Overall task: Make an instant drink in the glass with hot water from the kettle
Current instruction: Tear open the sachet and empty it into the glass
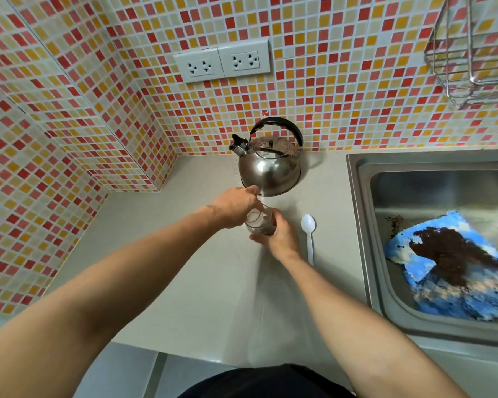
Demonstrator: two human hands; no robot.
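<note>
A clear glass (259, 225) stands on the pale counter (184, 282), with dark brown powder at its bottom. My right hand (279, 237) wraps around its near right side. My left hand (236, 206) hovers over the glass mouth with its fingertips pinched together at the rim, and I see nothing between them. Just behind the glass, against the tiled wall, stands a steel kettle (270, 165) with a black handle, its spout pointing left. A white plastic spoon (309, 234) lies on the counter right of the glass, bowl away from me.
A steel sink (365, 225) fills the right side and holds a blue cloth (449, 268) smeared with dark brown grounds. Two wall sockets (223, 63) sit above the kettle. A wire rack (472, 53) hangs at the top right. The tiled wall juts out on the left.
</note>
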